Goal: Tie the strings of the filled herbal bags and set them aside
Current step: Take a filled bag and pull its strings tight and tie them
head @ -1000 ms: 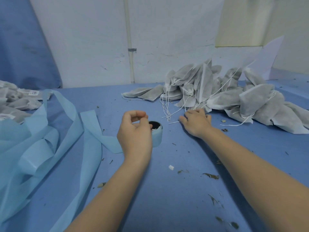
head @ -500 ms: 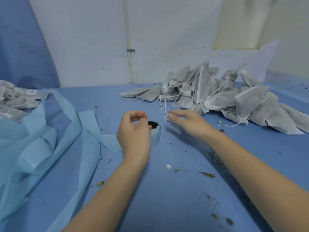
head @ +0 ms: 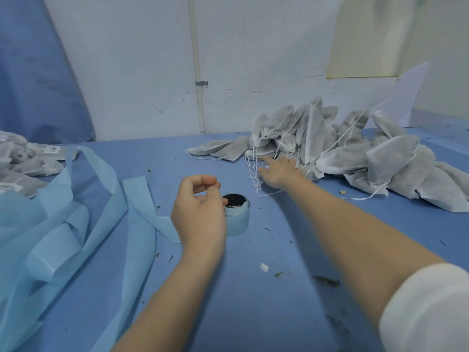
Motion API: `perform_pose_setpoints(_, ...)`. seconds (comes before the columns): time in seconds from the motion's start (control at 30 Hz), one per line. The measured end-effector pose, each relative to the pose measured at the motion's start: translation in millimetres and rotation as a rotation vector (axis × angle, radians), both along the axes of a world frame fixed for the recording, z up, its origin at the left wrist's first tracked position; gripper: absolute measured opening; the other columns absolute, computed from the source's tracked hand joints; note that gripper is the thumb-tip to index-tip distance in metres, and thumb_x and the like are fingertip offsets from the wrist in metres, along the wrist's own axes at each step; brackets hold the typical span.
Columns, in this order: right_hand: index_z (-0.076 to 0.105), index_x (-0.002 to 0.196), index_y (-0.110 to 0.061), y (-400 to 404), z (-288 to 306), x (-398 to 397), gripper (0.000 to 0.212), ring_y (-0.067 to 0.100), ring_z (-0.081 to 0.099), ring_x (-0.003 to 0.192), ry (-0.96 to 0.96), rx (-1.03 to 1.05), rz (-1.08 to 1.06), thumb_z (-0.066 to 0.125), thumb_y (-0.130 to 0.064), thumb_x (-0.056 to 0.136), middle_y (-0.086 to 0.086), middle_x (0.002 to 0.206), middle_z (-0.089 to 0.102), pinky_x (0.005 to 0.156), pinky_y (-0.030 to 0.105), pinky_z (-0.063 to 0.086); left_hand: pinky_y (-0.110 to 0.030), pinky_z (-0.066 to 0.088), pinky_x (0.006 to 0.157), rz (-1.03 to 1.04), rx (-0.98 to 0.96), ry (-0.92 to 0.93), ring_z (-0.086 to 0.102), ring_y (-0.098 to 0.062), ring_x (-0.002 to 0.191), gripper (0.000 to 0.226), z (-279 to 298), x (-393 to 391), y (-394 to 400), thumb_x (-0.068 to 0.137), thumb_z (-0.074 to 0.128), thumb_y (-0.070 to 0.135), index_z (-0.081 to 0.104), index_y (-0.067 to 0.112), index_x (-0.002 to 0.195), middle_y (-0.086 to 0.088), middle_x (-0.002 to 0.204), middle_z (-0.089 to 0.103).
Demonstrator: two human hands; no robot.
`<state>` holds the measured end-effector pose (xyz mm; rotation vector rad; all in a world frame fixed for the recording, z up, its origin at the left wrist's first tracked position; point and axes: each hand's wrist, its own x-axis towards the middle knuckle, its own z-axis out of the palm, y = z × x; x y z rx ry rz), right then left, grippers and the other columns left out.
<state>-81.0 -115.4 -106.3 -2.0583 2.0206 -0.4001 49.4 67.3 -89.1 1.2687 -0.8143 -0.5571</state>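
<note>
Bags (head: 337, 153) of grey cloth lie heaped on the far right of the blue surface (head: 253, 301), ahead and to the right of you, their white strings (head: 253, 171) trailing off the heap's near-left corner toward the middle. The heap runs left to right, so those loose ends are the part closest to you.

Your right hand (head: 280, 171) is much the nearer: it reaches out with fingers straight, index pointing at the bottom-left bag, and sits just beside the strings; whether it touches them you cannot tell, but it grips nothing. Your left hand (head: 200, 214) hangs back near the middle, well apart from the heap, fingers loosely curled with thumb and forefinger close together; whether they pinch anything is too small to tell. Just behind it stands a roll of pale blue tape (head: 237, 217), its strip (head: 142, 212) running off to the left.

Picking the next bag looks like a job for the right hand.
</note>
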Motion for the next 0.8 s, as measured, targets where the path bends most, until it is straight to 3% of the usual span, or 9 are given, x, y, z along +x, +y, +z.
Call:
perform_pose_setpoints(0.13, 0.033, 0.148, -0.016, -12, 3, 2, 0.055, 0.032, 0.006, 0.145, 0.050, 0.014, -0.088, 0.027, -0.044, 0.100, 0.006, 0.158, 0.020, 0.113, 0.049, 0.015, -0.030, 0.047, 0.066, 0.019, -0.011, 0.026, 0.055, 0.003, 0.044, 0.026, 3, 4, -1, 0.086, 0.049, 0.001, 0.055, 0.024, 0.075, 0.008, 0.082, 0.062)
perform_pose_setpoints(0.3, 0.036, 0.146, -0.023, -22, 7, -1, 0.053, 0.035, 0.004, 0.145, 0.042, 0.025, -0.055, 0.025, -0.046, 0.100, 0.002, 0.159, 0.019, 0.114, 0.052, 0.011, -0.031, 0.047, 0.064, 0.018, -0.002, 0.042, 0.055, 0.004, 0.044, 0.025, 2, 5, -2, 0.086, 0.049, 0.001, 0.056, 0.023, 0.076, 0.010, 0.080, 0.062)
perform_pose_setpoints(0.4, 0.040, 0.143, -0.012, -26, 5, 1, 0.055, 0.029, 0.011, 0.146, 0.024, -0.051, -0.009, 0.023, -0.043, 0.101, 0.003, 0.157, 0.025, 0.117, 0.048, 0.008, -0.027, 0.045, 0.059, 0.019, -0.005, 0.054, 0.054, 0.004, 0.043, 0.024, 2, 6, -2, 0.087, 0.050, 0.002, 0.056, 0.022, 0.076, 0.008, 0.082, 0.063)
perform_pose_setpoints(0.5, 0.036, 0.145, -0.007, -20, -2, 2, 0.057, 0.026, 0.017, 0.145, -0.113, -0.148, 0.053, 0.027, -0.044, 0.102, 0.005, 0.156, 0.027, 0.117, 0.041, 0.011, -0.029, 0.047, 0.064, 0.021, -0.002, 0.062, 0.053, 0.003, 0.043, 0.024, 1, 8, -3, 0.086, 0.050, 0.002, 0.057, 0.022, 0.076, 0.007, 0.084, 0.063)
perform_pose_setpoints(0.67, 0.049, 0.134, -0.010, 11, -3, -3, 0.055, 0.025, 0.022, 0.136, -0.261, -0.241, 0.101, 0.040, -0.051, 0.097, 0.000, 0.145, 0.044, 0.101, 0.034, 0.023, -0.021, 0.045, 0.054, 0.013, -0.006, 0.072, 0.054, 0.003, 0.043, 0.025, -1, 6, -2, 0.086, 0.050, 0.001, 0.056, 0.022, 0.075, 0.006, 0.083, 0.063)
perform_pose_setpoints(0.8, 0.042, 0.143, -0.023, 47, 13, -10, 0.054, 0.018, 0.015, 0.139, -0.317, -0.239, 0.229, 0.043, -0.050, 0.097, -0.010, 0.151, 0.036, 0.104, 0.031, 0.018, -0.029, 0.048, 0.064, 0.007, -0.011, 0.036, 0.054, 0.002, 0.044, 0.025, 0, 4, -2, 0.086, 0.051, 0.002, 0.055, 0.024, 0.074, 0.006, 0.082, 0.063)
